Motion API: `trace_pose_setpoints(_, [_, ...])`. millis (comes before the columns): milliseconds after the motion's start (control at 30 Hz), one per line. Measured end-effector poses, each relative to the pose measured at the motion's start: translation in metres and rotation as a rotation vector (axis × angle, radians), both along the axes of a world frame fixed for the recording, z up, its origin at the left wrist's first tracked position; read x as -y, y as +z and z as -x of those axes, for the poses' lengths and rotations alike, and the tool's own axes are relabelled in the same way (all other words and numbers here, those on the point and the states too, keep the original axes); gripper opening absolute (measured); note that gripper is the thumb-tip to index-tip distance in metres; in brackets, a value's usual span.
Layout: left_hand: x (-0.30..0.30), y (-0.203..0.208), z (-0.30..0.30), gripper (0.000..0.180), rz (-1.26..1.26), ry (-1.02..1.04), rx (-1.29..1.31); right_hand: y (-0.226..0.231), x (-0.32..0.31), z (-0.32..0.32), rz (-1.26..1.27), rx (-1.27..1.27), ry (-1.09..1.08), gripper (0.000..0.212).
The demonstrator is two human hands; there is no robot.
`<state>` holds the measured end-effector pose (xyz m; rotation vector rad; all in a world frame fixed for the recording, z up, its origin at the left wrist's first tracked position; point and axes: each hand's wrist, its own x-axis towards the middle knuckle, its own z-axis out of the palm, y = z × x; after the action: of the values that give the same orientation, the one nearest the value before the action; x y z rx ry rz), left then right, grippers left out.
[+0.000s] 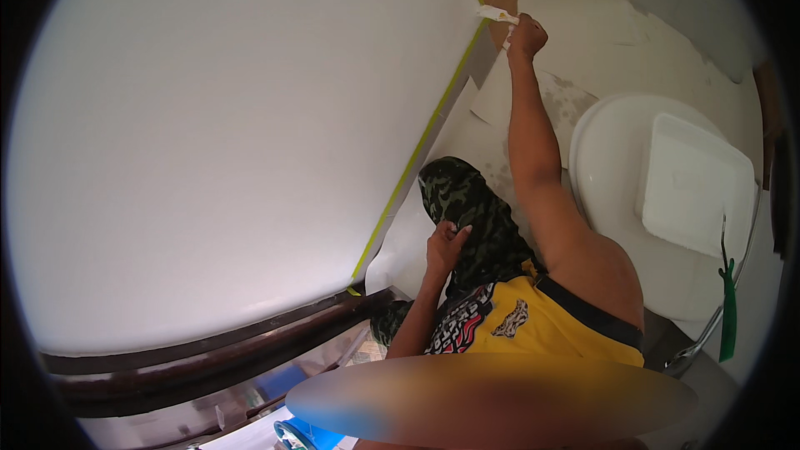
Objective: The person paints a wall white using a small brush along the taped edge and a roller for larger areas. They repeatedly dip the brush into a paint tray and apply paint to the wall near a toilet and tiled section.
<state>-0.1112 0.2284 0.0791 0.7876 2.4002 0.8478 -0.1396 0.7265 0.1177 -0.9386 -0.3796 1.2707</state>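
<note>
At the far end of my outstretched right arm, my right hand (527,35) is closed around a paintbrush (497,14) whose white-coated head points left. The brush head touches or nearly touches the white wall (250,133) along its lower edge, where a strip of yellow-green masking tape (426,135) runs. My left hand (447,247) rests on my bent leg in camouflage trousers (477,200). Its fingers are loosely bent, the thumb stands apart, and I see nothing in it.
To the right is a toilet (608,154) with its lid down, bearing a white paint tray (700,183). A green-handled paint roller frame (727,317) lies by the tray. Stained paper sheets (560,102) cover the floor. A dark wooden frame (208,367) borders the lower left.
</note>
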Motion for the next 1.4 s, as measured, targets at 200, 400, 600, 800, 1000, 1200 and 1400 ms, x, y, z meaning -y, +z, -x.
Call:
trace_pose_setpoints(200, [-0.001, 0.005, -0.007, 0.056, -0.071, 0.046, -0.039, -0.016, 0.000, -0.004, 0.086, 0.258, -0.076, 0.023])
trace_pose_setpoints(400, [-0.001, 0.007, -0.002, 0.058, 0.016, -0.004, 0.036, -0.007, 0.015, 0.007, 0.046, 0.140, 0.084, 0.027])
trace_pose_setpoints(600, [-0.001, 0.004, -0.008, 0.053, -0.040, 0.043, -0.045, -0.010, 0.024, 0.003, -0.012, 0.284, 0.010, 0.025])
trace_pose_setpoints(800, [0.000, 0.002, -0.005, 0.057, -0.001, 0.032, -0.026, -0.019, 0.031, -0.002, -0.007, 0.123, -0.072, 0.020])
trace_pose_setpoints(1000, [-0.001, 0.001, -0.004, 0.055, 0.052, 0.019, 0.012, -0.017, 0.041, -0.007, 0.033, 0.035, 0.089, 0.017])
trace_pose_setpoints(1200, [0.001, 0.000, -0.008, 0.055, -0.010, 0.032, -0.029, -0.025, 0.054, -0.005, -0.004, 0.137, 0.229, 0.022])
trace_pose_setpoints(1400, [0.002, -0.004, -0.005, 0.057, -0.008, -0.011, -0.028, -0.034, 0.053, 0.000, -0.089, 0.170, -0.018, 0.022])
